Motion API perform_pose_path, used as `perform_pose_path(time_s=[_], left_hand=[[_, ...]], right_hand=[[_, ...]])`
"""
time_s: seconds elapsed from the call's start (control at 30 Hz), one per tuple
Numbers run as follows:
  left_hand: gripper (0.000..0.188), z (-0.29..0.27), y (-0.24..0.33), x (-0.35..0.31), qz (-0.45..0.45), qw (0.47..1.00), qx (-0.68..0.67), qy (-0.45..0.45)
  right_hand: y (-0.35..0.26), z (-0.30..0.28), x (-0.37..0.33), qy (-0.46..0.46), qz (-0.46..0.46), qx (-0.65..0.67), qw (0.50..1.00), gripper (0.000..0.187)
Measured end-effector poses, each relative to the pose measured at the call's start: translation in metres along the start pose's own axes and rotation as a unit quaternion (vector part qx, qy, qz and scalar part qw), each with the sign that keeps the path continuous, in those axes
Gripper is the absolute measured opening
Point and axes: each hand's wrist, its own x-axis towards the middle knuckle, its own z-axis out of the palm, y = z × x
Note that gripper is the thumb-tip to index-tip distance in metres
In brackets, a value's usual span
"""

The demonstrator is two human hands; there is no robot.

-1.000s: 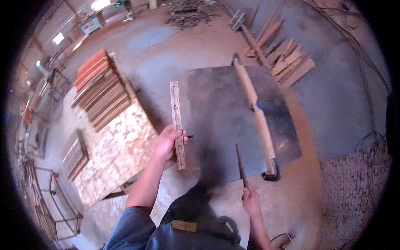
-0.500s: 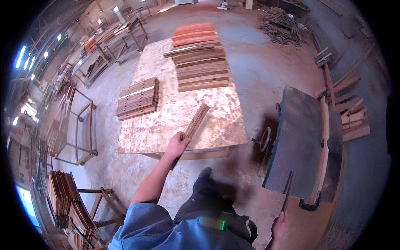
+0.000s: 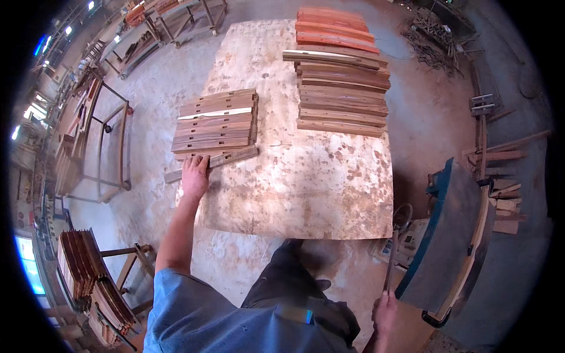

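Note:
My left hand (image 3: 195, 175) is closed over a brown wooden slat (image 3: 235, 156), which lies slightly slanted along the near edge of a stack of slotted slats (image 3: 215, 130). One slat in that stack has a pale streak. Down at the lower right, my right hand (image 3: 385, 309) grips a long, narrow brown strip (image 3: 391, 259) that points up and away from me. Its kind is hard to make out at this angle. Both the stack and the slat rest on a stained plywood tabletop (image 3: 282, 194).
A larger row of brown slats (image 3: 344, 100) and reddish slats (image 3: 335, 29) lies at the table's far right. A machine with a dark flat bed (image 3: 447, 241) stands to the right. At lower left, a rack holds boards (image 3: 76, 259); a metal cart (image 3: 123, 141) stands beyond.
My left hand has carried its slat from the table's near middle leftward to the stack and turned it crosswise. My right hand, still gripping the strip, has shifted slightly. The view has turned.

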Motion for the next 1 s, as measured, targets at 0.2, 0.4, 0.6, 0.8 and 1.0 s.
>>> perform_pose_path(time_s=[0.2,0.4,0.6,0.8,1.0], left_hand=[[0.043,0.035,-0.055,0.024,0.02,0.998,0.04,-0.041],[0.048,0.056,-0.068,0.02,-0.047,0.998,0.008,-0.037],[0.057,0.058,-0.052,0.03,-0.02,0.999,-0.012,-0.048],[0.056,0.044,0.077,0.101,0.036,0.98,-0.177,-0.084],[0.049,0.083,0.204,0.195,0.202,0.946,-0.246,-0.058]], right_hand=[[-0.028,0.034,0.007,-0.012,-0.002,-0.014,1.0,0.02],[-0.067,0.046,0.001,-0.02,0.033,0.005,0.999,0.022],[-0.085,0.053,0.002,-0.013,0.062,-0.102,0.993,0.03],[-0.101,0.063,-0.006,-0.025,0.033,-0.04,0.998,0.043],[-0.093,0.063,-0.021,-0.007,0.051,0.003,0.999,0.044]])
